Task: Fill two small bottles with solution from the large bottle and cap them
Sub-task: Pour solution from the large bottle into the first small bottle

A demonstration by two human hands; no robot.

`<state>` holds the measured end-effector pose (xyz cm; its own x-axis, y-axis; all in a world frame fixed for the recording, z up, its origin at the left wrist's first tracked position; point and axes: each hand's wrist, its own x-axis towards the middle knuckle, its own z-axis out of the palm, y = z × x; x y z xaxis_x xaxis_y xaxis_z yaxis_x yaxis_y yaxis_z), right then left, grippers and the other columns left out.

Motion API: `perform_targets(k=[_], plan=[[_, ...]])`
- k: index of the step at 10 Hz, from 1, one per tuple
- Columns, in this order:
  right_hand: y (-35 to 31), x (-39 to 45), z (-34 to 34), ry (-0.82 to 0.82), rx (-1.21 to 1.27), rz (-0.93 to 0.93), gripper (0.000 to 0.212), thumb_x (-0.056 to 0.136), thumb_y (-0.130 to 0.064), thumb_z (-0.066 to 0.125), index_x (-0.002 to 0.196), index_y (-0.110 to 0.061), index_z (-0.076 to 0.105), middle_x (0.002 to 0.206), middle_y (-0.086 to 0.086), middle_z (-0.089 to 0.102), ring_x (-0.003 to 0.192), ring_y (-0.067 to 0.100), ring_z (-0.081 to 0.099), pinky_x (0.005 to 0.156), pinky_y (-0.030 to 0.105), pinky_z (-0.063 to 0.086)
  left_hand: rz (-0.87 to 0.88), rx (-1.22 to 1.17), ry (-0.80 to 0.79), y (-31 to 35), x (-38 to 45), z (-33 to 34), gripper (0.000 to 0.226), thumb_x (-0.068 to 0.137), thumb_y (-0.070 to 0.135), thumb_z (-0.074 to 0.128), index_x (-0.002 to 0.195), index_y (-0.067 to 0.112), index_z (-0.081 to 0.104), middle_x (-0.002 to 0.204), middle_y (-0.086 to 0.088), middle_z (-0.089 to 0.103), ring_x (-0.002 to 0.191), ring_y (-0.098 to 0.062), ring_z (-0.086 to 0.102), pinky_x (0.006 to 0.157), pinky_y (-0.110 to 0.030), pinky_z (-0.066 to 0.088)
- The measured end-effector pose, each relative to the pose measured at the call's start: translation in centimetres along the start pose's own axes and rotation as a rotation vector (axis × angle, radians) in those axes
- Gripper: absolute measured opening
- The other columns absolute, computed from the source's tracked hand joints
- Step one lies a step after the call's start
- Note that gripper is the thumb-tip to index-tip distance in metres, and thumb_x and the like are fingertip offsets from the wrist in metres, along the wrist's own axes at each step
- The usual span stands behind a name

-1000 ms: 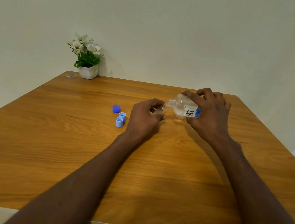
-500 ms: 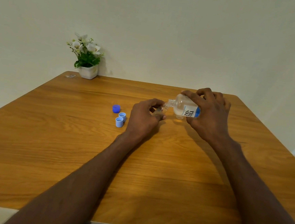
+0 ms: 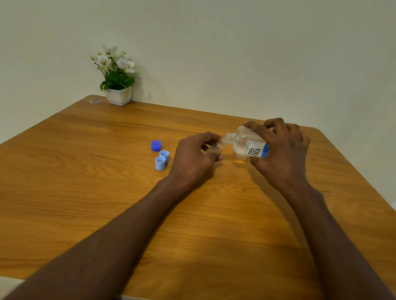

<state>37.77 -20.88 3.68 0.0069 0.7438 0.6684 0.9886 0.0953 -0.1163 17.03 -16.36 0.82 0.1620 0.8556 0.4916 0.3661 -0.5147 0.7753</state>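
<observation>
While our right hand (image 3: 280, 154) grips the tilted large bottle (image 3: 247, 144), its mouth meets the small bottle (image 3: 216, 149) that our left hand (image 3: 194, 156) curls around on the table (image 3: 69, 186): we judge this the pour. Next we need a steady tilt, then a cap (image 3: 160, 163). How full the small bottle is stays hidden, and the clear shape under the large bottle is hard to make out.

The light was soft and even, fairly bright, with a warm cast on the bench (image 3: 69, 186). Faint, diffuse shadows lay under both forearms — no hard edges, no glare. The potted plant (image 3: 117, 75) threw a weak shadow rightward on the wall (image 3: 249, 46). Wide-angle distortion splayed the bench edges; the nearest forearm parts looked slightly soft.
</observation>
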Motion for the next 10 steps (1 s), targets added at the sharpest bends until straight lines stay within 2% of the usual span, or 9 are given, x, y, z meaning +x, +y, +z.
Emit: perform_targets(k=[2,6,8,10], plan=[[0.01,0.02,-0.03,0.002,-0.003,0.001,0.081,0.070,-0.028,0.089,0.142,-0.043,0.055,0.129,0.000,0.054,0.122,0.028,0.045,0.101,0.051,0.034,-0.006,-0.003,-0.006,-0.01,0.00,-0.03,0.042,0.081,0.017,0.084,0.122,0.021,0.075,0.111,0.008,0.075,0.094,0.004,0.061,0.088,-0.026,0.053],[-0.03,0.01,-0.13,0.005,0.002,-0.003,0.082,0.069,-0.025,0.089,0.142,-0.042,0.056,0.129,0.001,0.054,0.121,0.029,0.046,0.100,0.050,0.035,-0.019,0.006,-0.013,0.15,0.00,-0.09,0.045,0.082,0.017,0.084,0.125,0.019,0.073,0.115,0.006,0.074,0.093,0.001,0.061,0.090,-0.025,0.053],[0.00,0.00,-0.09,-0.002,0.002,-0.001,0.083,0.070,-0.025,0.089,0.143,-0.041,0.055,0.130,0.001,0.054,0.123,0.029,0.045,0.100,0.050,0.034,-0.027,0.001,-0.008,0.11,-0.10,-0.05,0.045,0.082,0.016,0.084,0.125,0.020,0.073,0.115,0.006,0.075,0.095,-0.003,0.062,0.085,-0.022,0.051],[0.02,0.00,0.03,-0.009,-0.004,0.003,0.084,0.069,-0.027,0.089,0.143,-0.043,0.054,0.130,0.000,0.053,0.123,0.028,0.045,0.101,0.050,0.035,-0.028,0.003,-0.001,0.11,-0.12,-0.01,0.045,0.081,0.017,0.085,0.124,0.020,0.074,0.114,0.007,0.075,0.093,0.000,0.062,0.088,-0.026,0.053]])
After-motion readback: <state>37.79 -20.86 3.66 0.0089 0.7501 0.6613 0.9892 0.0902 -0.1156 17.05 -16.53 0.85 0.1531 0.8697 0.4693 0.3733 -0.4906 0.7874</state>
